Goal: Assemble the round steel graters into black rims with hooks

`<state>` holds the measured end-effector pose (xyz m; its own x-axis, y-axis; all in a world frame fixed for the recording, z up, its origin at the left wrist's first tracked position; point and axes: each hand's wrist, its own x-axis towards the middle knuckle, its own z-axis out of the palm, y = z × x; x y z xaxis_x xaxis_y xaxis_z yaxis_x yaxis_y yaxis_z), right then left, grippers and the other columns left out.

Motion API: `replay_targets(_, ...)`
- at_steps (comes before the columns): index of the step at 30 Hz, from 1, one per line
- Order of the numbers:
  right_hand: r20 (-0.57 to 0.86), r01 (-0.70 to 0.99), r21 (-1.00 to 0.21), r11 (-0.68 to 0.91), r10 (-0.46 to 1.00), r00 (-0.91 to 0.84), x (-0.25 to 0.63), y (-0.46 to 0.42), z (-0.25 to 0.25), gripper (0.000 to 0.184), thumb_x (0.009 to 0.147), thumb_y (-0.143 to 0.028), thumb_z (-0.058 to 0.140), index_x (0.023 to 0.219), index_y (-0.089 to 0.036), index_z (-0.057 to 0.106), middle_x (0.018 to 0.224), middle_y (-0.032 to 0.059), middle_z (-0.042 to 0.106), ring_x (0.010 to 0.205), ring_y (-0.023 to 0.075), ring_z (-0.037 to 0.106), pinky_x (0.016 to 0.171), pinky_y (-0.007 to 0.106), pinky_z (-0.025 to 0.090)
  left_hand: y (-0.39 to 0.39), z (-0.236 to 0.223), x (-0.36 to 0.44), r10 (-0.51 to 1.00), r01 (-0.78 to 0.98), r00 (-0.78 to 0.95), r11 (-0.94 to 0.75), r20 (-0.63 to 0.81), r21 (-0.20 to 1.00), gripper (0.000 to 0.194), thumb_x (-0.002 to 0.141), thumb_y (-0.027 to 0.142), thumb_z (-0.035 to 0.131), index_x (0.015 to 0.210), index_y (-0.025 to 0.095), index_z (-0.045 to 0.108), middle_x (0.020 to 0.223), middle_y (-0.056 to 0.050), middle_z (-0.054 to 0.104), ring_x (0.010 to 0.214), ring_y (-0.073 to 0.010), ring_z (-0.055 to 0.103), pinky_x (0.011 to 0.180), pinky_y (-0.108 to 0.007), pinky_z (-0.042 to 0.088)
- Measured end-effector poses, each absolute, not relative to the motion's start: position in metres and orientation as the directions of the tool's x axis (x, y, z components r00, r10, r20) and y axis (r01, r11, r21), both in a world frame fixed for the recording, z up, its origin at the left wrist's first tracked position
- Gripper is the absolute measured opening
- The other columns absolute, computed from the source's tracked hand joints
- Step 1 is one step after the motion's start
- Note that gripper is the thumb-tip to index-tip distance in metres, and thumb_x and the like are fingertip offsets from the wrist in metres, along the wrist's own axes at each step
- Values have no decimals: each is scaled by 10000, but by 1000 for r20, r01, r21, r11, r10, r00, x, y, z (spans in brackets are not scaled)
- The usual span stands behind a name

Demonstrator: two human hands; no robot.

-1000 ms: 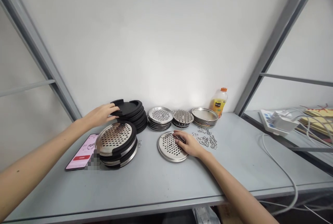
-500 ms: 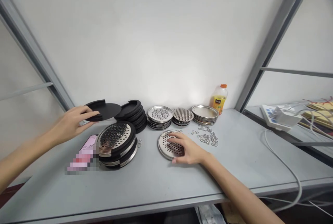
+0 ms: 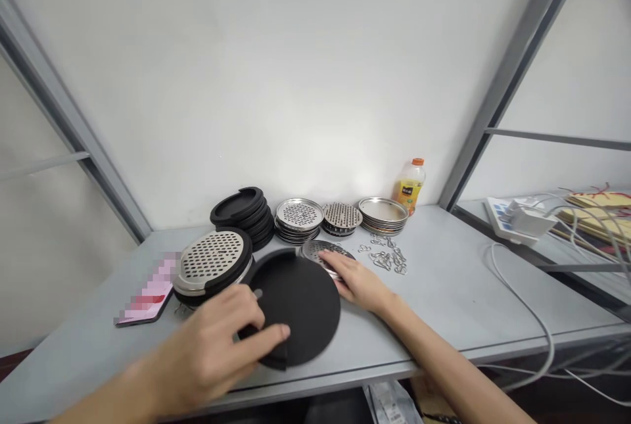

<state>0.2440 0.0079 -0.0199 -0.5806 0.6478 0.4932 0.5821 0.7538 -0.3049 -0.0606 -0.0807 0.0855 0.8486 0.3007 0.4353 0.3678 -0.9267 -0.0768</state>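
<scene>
My left hand (image 3: 221,338) pinches the rim of a round black holder (image 3: 305,309), with the thumb on top. The holder has a raised rim along part of its edge and hovers, tilted, over the front of the table. Behind it, my right hand (image 3: 357,279) grips the right side of a perforated metal grater disc (image 3: 315,251), which the black holder partly covers. Close to my left hand stands a stack of grater discs set in black holders (image 3: 214,258). More black holders (image 3: 241,207) are piled behind that stack.
Along the wall stand stacks of rimmed grater discs (image 3: 299,215), smaller grater discs (image 3: 342,217) and plain metal lids (image 3: 383,210). Metal clips (image 3: 389,258) lie before them. A juice bottle (image 3: 410,187), phone (image 3: 148,292), power strip (image 3: 515,220) and white cable (image 3: 527,319) are also there.
My left hand took a black holder off the pile, moved it left, then brought it forward and right to the table's front. My right hand stayed at the grater disc and now grips its side.
</scene>
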Motion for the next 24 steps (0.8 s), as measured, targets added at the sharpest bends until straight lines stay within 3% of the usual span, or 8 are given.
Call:
replay_targets(3, 580, 619, -410, 670, 715, -390, 253, 12, -20, 432, 958, -301, 366, 1376, -203, 414, 1315, 120, 570, 1164, 246, 573, 961, 409, 484, -87, 56, -46, 247, 309, 866, -948, 435, -78, 405, 824, 58, 513, 1203, 190, 567, 767, -50, 553, 688, -179, 514, 715, -395, 521)
replay_targets(8, 640, 597, -479, 644, 722, -265, 259, 14, -20, 384, 971, -279, 343, 1332, -217, 460, 1267, 94, 612, 1121, 231, 601, 919, 392, 504, -61, 17, -32, 439, 457, 813, -888, 382, 48, 364, 856, 99, 523, 1202, 200, 577, 869, -70, 555, 778, -194, 522, 692, -342, 499)
replay_targets(13, 649, 618, -359, 700, 663, -373, 257, 13, -23, 385, 952, -272, 409, 1327, -225, 480, 1273, 90, 613, 1136, 233, 602, 931, 399, 511, -22, -2, -16, 623, 609, 693, -775, 363, 168, 376, 832, 114, 611, 1182, 251, 604, 946, -43, 562, 891, -203, 537, 844, -392, 478)
replay_targets(16, 656, 607, -280, 744, 610, -444, 256, 13, -24, 390, 944, -270, 437, 1327, -215, 491, 1281, 97, 608, 1168, 231, 583, 960, 404, 504, -7, -6, -10, 697, 646, 622, -714, 355, 271, 347, 826, 189, 642, 1165, 256, 613, 1093, -58, 560, 1045, -234, 530, 950, -430, 445)
replay_targets(21, 583, 579, -198, 791, 570, -579, 251, 13, -23, 395, 931, -327, 492, 1304, -201, 524, 1270, 107, 615, 1210, 253, 550, 999, 431, 480, 1, -16, -7, 769, 651, 538, -639, 345, 410, 795, 735, 385, 726, 1415, 218, 349, 1473, -119, 310, 1348, -314, 317, 1107, -474, 316)
replay_targets(24, 505, 567, -179, 804, 570, -648, 247, 12, -23, 411, 921, -368, 508, 1290, -189, 537, 1306, 116, 587, 1249, 276, 509, 1022, 456, 455, 3, -21, -7, 777, 670, 537, -629, 328, 393, 826, 793, 486, 644, 1463, 193, 259, 1540, -136, 197, 1418, -340, 159, 1141, -527, 208)
